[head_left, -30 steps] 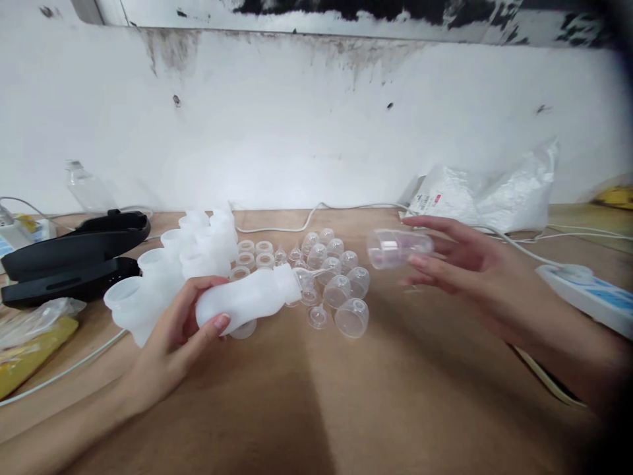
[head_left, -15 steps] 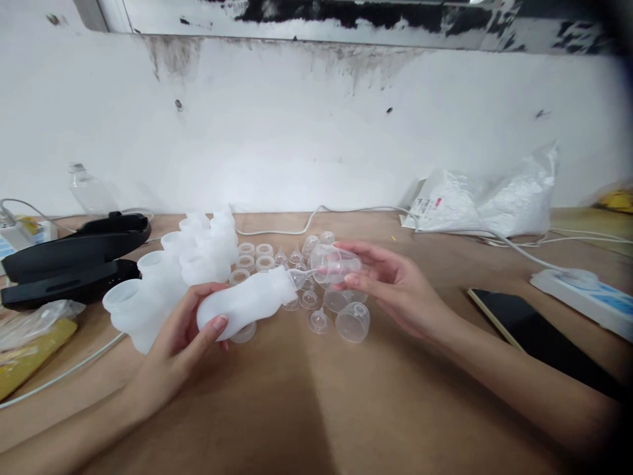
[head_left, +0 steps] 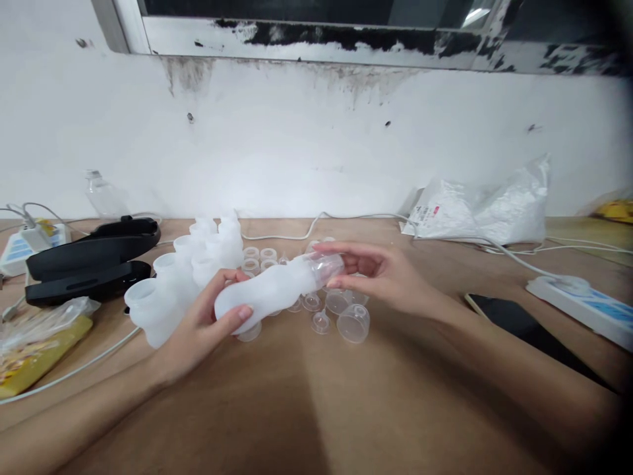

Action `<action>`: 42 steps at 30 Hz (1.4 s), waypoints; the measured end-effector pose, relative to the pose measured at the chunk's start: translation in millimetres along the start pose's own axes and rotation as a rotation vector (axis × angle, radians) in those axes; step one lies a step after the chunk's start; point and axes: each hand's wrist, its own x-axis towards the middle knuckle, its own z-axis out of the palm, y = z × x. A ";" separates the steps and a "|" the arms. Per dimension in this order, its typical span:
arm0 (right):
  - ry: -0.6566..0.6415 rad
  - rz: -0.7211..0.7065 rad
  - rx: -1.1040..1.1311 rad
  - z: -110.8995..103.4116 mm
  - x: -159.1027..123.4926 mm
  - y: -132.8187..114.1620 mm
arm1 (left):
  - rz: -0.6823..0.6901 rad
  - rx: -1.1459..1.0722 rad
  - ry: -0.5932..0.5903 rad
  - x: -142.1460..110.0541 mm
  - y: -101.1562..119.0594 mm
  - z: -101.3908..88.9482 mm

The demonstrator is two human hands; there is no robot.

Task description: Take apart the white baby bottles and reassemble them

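Tilted in the air over the table is a white baby bottle (head_left: 267,293), its neck end toward the right. My left hand (head_left: 212,323) is wrapped round its lower body, thumb on the near side. A clear bottle cap (head_left: 326,269) sits over the bottle's teat end, and my right hand (head_left: 380,274) pinches it between thumb and fingers. Below and behind are several clear teats (head_left: 321,321), white collar rings (head_left: 268,254) and loose clear caps (head_left: 353,323). To the left, open white bottles (head_left: 143,297) stand in rows.
Black molded cases (head_left: 89,264) and a yellow packet (head_left: 49,343) lie at the left. A dark phone (head_left: 529,336) and a white power strip (head_left: 588,300) are at the right. White plastic bags (head_left: 479,204) lean by the wall, and a cable runs along the table's back.
The clear cap has moved left onto the teat end of the bottle, which was uncovered before. The camera view has shifted slightly upward.
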 end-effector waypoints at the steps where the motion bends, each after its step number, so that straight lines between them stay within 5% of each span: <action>1: -0.002 -0.003 0.027 1.6 0.4 3.9 | 0.019 0.040 -0.007 -1.5 -2.0 0.2; 10: -0.061 -0.078 0.058 5.8 -3.0 13.4 | 0.074 0.147 0.024 -17.0 -6.3 9.2; 18: -0.072 -0.129 -0.177 -6.5 -4.0 -12.2 | -0.008 -0.114 -0.055 -15.5 2.6 19.3; 23: 0.265 -0.182 -0.284 -62.3 -5.3 -32.5 | 0.037 -0.253 -0.136 -23.4 -0.8 31.2; 26: 0.536 -0.089 -0.472 -106.4 -2.3 -15.5 | 0.038 -0.007 -0.297 -30.5 -2.8 37.2; 30: 0.584 0.306 -0.957 -142.8 6.3 35.1 | 0.117 0.193 -0.432 -33.7 -4.0 44.2; 35: 0.552 0.332 -1.045 -148.0 16.7 77.8 | 0.136 0.220 -0.409 -32.2 -8.1 48.7; 42: 0.535 0.282 -1.012 -139.5 22.4 81.9 | 0.098 0.179 -0.440 -31.1 -7.7 48.3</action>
